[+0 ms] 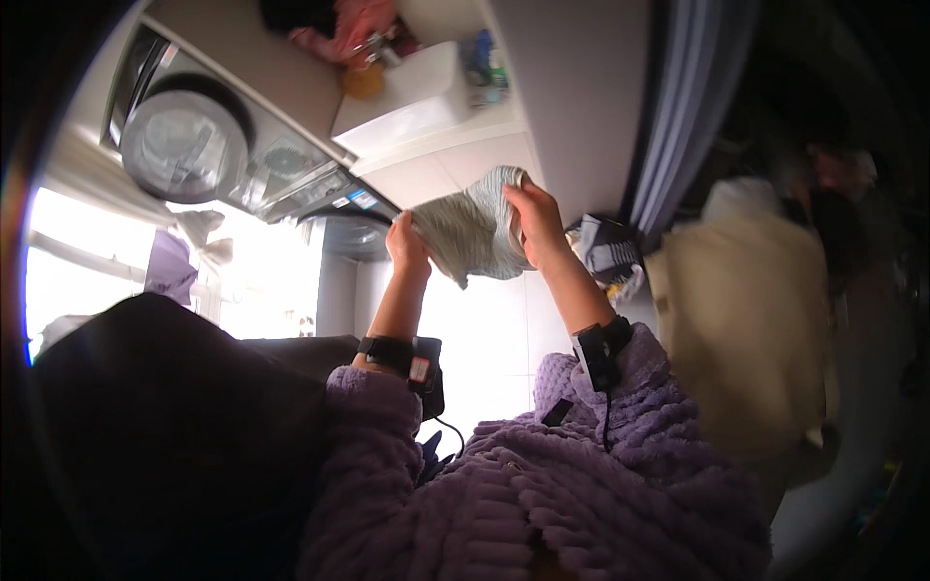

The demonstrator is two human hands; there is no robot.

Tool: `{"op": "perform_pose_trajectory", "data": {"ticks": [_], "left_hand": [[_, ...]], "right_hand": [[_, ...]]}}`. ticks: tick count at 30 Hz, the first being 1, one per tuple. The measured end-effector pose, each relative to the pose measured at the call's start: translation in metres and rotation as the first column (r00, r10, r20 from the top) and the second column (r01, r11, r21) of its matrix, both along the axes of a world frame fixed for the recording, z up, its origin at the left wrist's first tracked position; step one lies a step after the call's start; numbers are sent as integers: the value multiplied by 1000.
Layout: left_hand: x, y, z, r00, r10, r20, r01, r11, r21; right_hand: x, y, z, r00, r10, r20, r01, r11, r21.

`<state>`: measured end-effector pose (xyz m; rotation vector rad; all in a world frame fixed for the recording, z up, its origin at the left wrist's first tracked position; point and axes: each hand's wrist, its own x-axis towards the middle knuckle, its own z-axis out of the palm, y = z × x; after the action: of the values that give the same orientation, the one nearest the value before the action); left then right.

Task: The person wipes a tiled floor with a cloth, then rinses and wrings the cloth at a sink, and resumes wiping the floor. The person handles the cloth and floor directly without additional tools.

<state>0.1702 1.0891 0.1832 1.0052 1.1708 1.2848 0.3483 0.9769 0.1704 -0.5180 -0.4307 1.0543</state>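
I see left hand (408, 244) pinched closed on grey cloth (459, 234) | right hand (536, 218) curled around its other end

Two hands (411, 246) (539, 225), one grey cloth (463, 230), centre; two black wrist devices (426, 366) (597, 358), lower centre; one white basin (399, 108), upper centre.

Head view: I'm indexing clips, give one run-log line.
left hand: holds grey cloth; right hand: holds grey cloth; cloth: spans both hands

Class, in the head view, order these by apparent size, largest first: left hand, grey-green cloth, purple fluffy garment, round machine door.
1. Purple fluffy garment
2. Round machine door and grey-green cloth: too alike to rank
3. Left hand
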Motion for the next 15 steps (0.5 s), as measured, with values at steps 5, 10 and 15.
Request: {"op": "perform_pose_trajectory", "data": {"ticks": [5, 10, 15], "left_hand": [[-100, 80, -35, 982, 191, -14, -191, 974, -118], [-223, 147, -44, 949, 314, -21, -312, 929, -201], [-298, 126, -29, 809, 587, 41, -566, 795, -216]], "right_hand": [[-39, 145, -25, 948, 308, 83, -299, 949, -100], [-99, 297, -26, 736, 655, 169, -651, 754, -89], [-168, 369, 2, 451, 849, 275, -818, 516, -254]]}}
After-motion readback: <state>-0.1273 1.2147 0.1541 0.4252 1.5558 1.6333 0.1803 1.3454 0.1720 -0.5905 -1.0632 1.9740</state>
